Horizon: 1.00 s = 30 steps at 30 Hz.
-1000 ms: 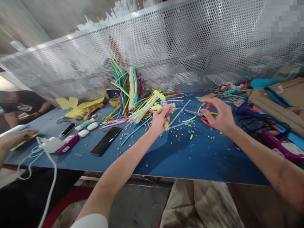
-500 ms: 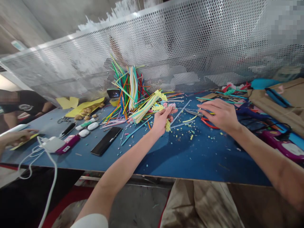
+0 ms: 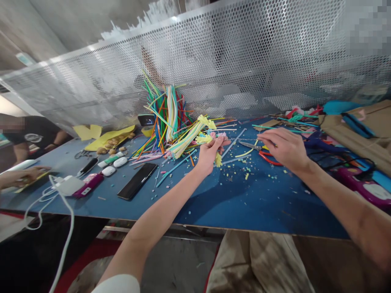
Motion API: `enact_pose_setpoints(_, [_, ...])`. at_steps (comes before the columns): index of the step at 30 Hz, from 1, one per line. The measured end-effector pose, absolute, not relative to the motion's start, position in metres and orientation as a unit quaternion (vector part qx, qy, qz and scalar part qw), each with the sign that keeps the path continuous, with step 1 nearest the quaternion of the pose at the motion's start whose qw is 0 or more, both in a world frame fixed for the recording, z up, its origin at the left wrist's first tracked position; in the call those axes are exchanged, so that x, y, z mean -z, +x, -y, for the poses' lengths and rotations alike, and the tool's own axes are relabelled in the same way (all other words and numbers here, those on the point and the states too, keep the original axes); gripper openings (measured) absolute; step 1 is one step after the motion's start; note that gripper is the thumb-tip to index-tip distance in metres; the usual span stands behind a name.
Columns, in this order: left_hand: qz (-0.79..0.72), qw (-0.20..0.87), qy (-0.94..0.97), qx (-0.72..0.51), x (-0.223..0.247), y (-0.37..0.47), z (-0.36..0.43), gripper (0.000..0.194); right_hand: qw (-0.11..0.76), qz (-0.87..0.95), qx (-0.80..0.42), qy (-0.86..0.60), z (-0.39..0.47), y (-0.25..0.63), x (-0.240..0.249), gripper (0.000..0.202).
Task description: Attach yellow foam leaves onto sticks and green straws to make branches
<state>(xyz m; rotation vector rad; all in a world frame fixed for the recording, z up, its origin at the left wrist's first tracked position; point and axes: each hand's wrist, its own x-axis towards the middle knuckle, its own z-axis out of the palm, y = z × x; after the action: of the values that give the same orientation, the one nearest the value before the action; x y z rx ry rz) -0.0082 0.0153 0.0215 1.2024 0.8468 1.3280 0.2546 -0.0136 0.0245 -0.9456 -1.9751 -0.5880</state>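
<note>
My left hand (image 3: 207,155) is closed in a pinch around a fuzzy yellow pipe-cleaner piece (image 3: 218,160), whose end hangs below the fingers. From there a thin, pale twisted strand (image 3: 242,140) stretches across to my right hand (image 3: 286,149), which pinches its other end between thumb and fingertips. Scissors (image 3: 251,145) with red handles lie on the table just left of my right hand. Yellow and pink fuzzy shapes (image 3: 204,138) rest behind my left hand, next to a bundle of pale pipe cleaners (image 3: 186,140).
Many coloured pipe cleaners (image 3: 157,110) stand against the perforated metal screen (image 3: 244,61). A black phone (image 3: 137,181), a purple power strip (image 3: 88,185) and white cables lie left. At right are a glue gun (image 3: 320,142) and brown paper (image 3: 366,130). Another person's hand (image 3: 23,178) is far left.
My right hand has shifted slightly to the right, away from the scissors, with the strand still spanning between both hands. My left hand has barely moved.
</note>
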Motion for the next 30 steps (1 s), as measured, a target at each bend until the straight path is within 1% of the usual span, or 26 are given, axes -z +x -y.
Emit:
enact_pose_setpoints(6, [-0.365,0.535,0.503,-0.572,-0.0208,-0.0095,-0.0171,0.039,0.399,0.811,0.241,-0.353,0.0129,0.2525,-0.0253,0.025])
enact_pose_setpoints(8, [-0.366,0.536,0.501,-0.572,-0.0209,-0.0102,-0.0172,0.039,0.389,0.817,0.23,-0.357,0.0127,0.2525,-0.0247,0.029])
enact_pose_setpoints(11, [-0.368,0.539,0.5,-0.569,-0.0205,-0.0103,-0.0166,0.038,0.402,0.82,0.199,-0.355,0.0124,0.2536,-0.0228,0.031])
enact_pose_setpoints(14, [-0.369,0.547,0.494,-0.567,-0.0192,-0.0101,-0.0169,0.037,0.419,0.822,0.184,-0.339,0.0118,0.2551,-0.0199,0.028])
enact_pose_setpoints(20, [-0.367,0.556,0.494,-0.558,-0.0157,-0.0121,-0.0215,0.04,0.417,0.801,0.214,-0.373,0.0113,0.2555,-0.0158,0.026])
enact_pose_setpoints(27, [-0.377,0.567,0.489,-0.545,-0.0174,-0.0111,-0.0211,0.041,0.418,0.808,0.221,-0.352,0.0134,0.2553,-0.0206,0.022])
enact_pose_setpoints(30, [-0.374,0.555,0.497,-0.553,-0.0178,-0.0105,-0.0201,0.041,0.417,0.804,0.223,-0.362,0.0134,0.2548,-0.0226,0.018])
